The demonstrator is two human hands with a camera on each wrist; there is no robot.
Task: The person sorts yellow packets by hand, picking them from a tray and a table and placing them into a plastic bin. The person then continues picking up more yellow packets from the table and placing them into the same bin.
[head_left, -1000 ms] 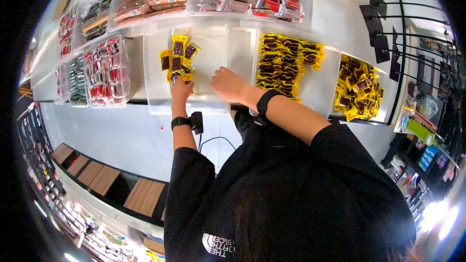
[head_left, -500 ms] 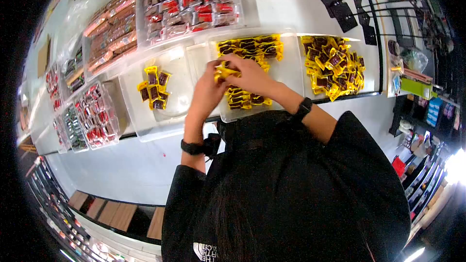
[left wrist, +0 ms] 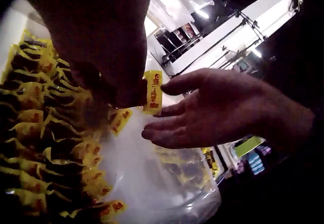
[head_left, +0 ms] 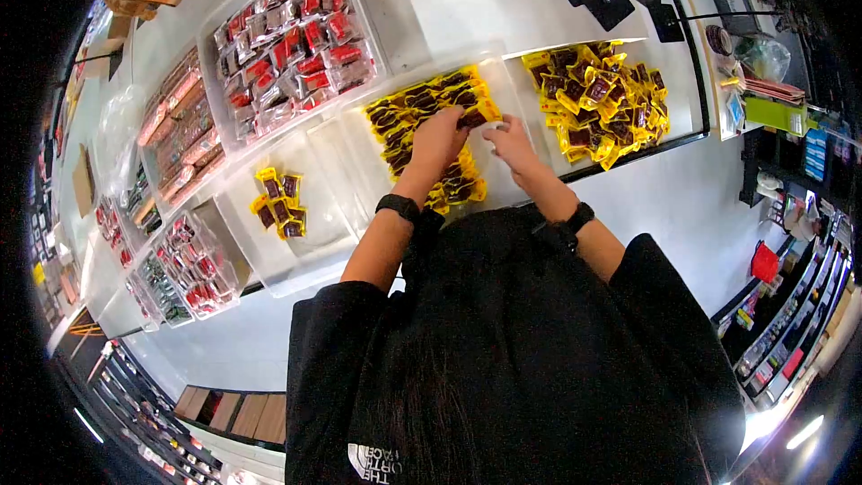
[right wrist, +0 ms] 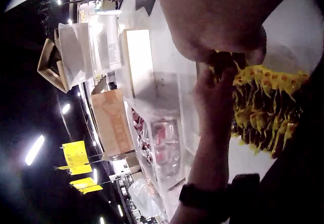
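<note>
Here, pinching a yellow packet with the left hand above the pile in the clear bin, holding the right hand flat and open over its bare end.

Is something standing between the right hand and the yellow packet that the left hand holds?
Nothing visible does. The left hand pinches the yellow packet above the clear tray, and the open right hand is beside it with only air between.
</note>
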